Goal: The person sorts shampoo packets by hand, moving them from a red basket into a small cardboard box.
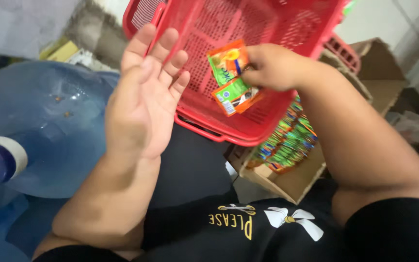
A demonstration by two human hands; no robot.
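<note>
Left hand (144, 97) spread flat, holding nothing, right hand (270, 65) pinching two sachets (231, 80) over red basket (267, 29)

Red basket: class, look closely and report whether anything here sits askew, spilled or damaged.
The red basket is tipped toward the person rather than sitting level. The right hand holds orange-and-green sachets inside it; the left hand hangs open beside its rim. More sachets are stacked unevenly in the cardboard box below. No damage shows.
</note>
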